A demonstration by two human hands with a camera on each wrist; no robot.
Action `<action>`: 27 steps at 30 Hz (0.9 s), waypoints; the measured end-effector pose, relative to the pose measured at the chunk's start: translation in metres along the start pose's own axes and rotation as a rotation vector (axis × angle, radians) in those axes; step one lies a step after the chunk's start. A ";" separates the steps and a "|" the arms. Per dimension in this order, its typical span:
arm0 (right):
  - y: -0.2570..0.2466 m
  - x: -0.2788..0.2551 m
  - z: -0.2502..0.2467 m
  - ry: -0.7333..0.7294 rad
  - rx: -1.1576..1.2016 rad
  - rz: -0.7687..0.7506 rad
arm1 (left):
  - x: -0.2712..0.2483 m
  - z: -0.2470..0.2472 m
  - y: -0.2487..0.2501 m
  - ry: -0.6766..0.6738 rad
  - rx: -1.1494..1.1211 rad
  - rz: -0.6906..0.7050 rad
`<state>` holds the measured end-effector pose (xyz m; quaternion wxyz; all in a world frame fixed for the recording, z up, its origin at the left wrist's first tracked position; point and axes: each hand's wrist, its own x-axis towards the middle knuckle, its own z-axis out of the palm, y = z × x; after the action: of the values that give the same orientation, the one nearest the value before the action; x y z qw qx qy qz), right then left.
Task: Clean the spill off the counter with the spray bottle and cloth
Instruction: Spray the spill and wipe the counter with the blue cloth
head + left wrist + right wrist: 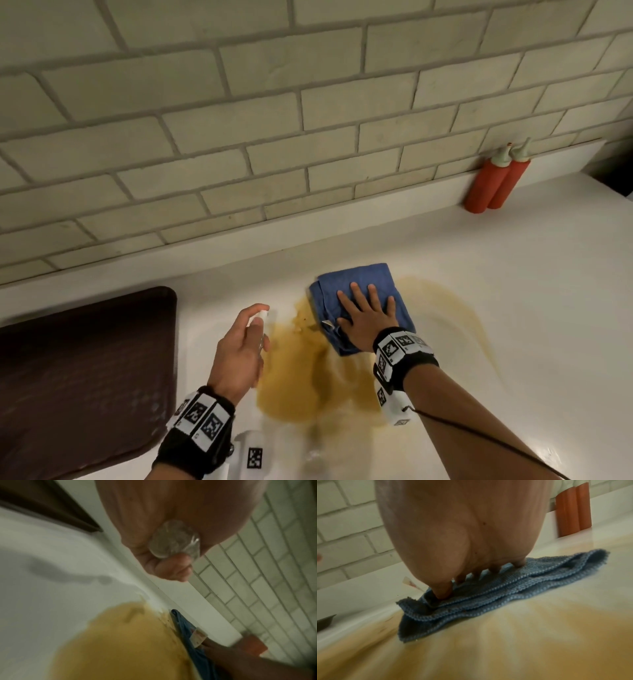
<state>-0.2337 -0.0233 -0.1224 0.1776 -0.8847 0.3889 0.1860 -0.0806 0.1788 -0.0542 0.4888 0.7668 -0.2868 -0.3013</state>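
A yellow-brown spill [301, 373] spreads over the white counter [513, 274], with a thin smear arcing off to the right. A folded blue cloth [356, 284] lies at the spill's far edge. My right hand [368, 317] presses flat on the cloth, fingers straight and spread; in the right wrist view the fingertips [443, 593] sink into the blue cloth [488, 597]. My left hand [239, 346] grips a small clear spray bottle [258, 318] above the spill's left edge. From the left wrist, the bottle's round clear base [175, 540] shows inside the curled fingers, with the spill [123, 642] below.
A dark brown tray [78, 370] lies on the counter at the left. Two red squeeze bottles [496, 178] stand against the low white ledge at the back right. A pale brick-tiled wall [274, 102] rises behind the counter.
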 end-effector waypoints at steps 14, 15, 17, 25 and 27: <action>0.009 -0.002 -0.002 -0.013 -0.020 -0.013 | 0.023 0.007 0.010 0.078 0.653 0.205; 0.009 0.005 -0.006 -0.016 -0.016 0.001 | 0.024 0.007 0.012 0.075 0.669 0.213; 0.006 0.011 -0.009 -0.016 -0.016 0.016 | 0.028 0.006 0.016 0.075 0.695 0.225; -0.012 -0.047 0.025 -0.016 -0.093 -0.096 | 0.037 0.000 0.018 0.087 0.659 0.223; -0.009 -0.040 0.019 -0.021 -0.086 -0.087 | 0.034 0.000 0.019 0.090 0.649 0.237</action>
<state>-0.2556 0.0160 -0.1183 0.1514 -0.9056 0.3398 0.2039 -0.0613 0.1476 -0.0430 0.2634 0.8562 -0.4327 -0.1014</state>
